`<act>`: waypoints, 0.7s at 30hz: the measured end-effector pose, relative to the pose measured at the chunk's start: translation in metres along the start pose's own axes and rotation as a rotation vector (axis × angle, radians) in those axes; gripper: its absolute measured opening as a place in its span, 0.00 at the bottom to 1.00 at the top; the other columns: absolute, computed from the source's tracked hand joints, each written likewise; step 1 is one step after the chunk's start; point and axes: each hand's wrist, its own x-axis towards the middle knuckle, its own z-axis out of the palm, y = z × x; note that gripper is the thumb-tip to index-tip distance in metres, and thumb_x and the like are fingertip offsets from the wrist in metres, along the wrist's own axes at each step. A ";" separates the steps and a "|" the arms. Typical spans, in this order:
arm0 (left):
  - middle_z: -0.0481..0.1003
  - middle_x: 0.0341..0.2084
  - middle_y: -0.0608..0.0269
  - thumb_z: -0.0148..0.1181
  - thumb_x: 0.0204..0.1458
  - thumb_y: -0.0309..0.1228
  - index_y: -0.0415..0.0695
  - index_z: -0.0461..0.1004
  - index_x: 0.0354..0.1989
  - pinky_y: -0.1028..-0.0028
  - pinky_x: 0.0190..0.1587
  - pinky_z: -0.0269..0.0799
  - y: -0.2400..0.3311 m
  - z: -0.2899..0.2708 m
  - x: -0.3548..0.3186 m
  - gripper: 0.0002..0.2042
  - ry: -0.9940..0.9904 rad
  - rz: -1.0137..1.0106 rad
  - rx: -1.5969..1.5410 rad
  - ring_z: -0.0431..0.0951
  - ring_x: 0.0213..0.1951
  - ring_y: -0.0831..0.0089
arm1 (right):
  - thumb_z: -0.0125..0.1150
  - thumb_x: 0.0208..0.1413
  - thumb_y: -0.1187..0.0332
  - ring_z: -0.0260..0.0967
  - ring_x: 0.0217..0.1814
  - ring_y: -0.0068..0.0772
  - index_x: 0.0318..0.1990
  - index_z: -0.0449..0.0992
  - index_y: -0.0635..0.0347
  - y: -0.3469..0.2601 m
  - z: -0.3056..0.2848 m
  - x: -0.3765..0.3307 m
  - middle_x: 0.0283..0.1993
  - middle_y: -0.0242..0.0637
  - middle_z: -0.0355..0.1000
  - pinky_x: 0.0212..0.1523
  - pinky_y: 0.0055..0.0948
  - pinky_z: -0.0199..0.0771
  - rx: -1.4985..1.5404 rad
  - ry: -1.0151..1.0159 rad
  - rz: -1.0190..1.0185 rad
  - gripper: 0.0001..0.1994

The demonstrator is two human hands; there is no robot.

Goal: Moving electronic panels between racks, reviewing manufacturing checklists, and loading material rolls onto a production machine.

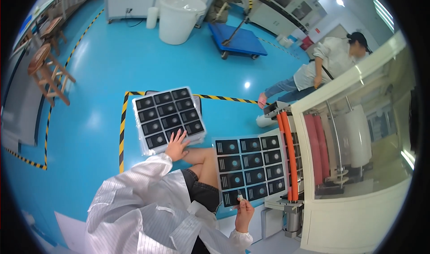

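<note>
My left hand [178,146] lies with its fingers spread on the lower part of a stack of clear plastic sheets [170,115]. Rows of black rectangles, each with a pale round mark, cover the top sheet. My right hand [244,214] is closed at the near edge of a similar printed sheet [248,164], which it appears to pinch. A small whitish cover or piece shows at its fingertip. This sheet reaches right to the orange rollers [289,155] of a machine. The underside of the grip is hidden.
The cream machine [354,220] with a clear window stands close on my right. A person [333,59] in a white top bends beyond it. A blue platform trolley [237,41], a white bin [179,23] and a wooden stool [47,72] stand farther off.
</note>
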 end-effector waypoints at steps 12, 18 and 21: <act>0.71 0.44 0.58 0.47 0.55 0.35 0.40 0.61 0.52 0.67 0.46 0.70 0.150 -0.049 -0.003 0.18 -0.660 -0.424 -2.265 0.73 0.44 0.67 | 0.53 0.55 0.67 0.66 0.28 0.21 0.38 0.75 0.66 -0.006 0.000 -0.009 0.32 0.33 0.73 0.32 0.19 0.65 -0.167 -0.176 0.064 0.11; 0.68 0.46 0.61 0.54 0.51 0.25 0.40 0.59 0.53 0.69 0.46 0.70 0.157 -0.065 -0.004 0.20 -0.486 -0.458 -2.110 0.71 0.46 0.68 | 0.52 0.55 0.68 0.67 0.28 0.20 0.39 0.74 0.67 -0.028 -0.012 -0.014 0.31 0.34 0.74 0.33 0.19 0.69 -0.293 -0.444 0.322 0.10; 0.70 0.44 0.61 0.53 0.51 0.24 0.39 0.62 0.50 0.70 0.43 0.71 0.156 -0.061 -0.008 0.17 -0.429 -0.374 -2.171 0.72 0.44 0.69 | 0.52 0.55 0.68 0.67 0.27 0.20 0.40 0.73 0.67 -0.054 -0.030 -0.003 0.31 0.35 0.74 0.31 0.19 0.69 -0.293 -0.365 0.259 0.11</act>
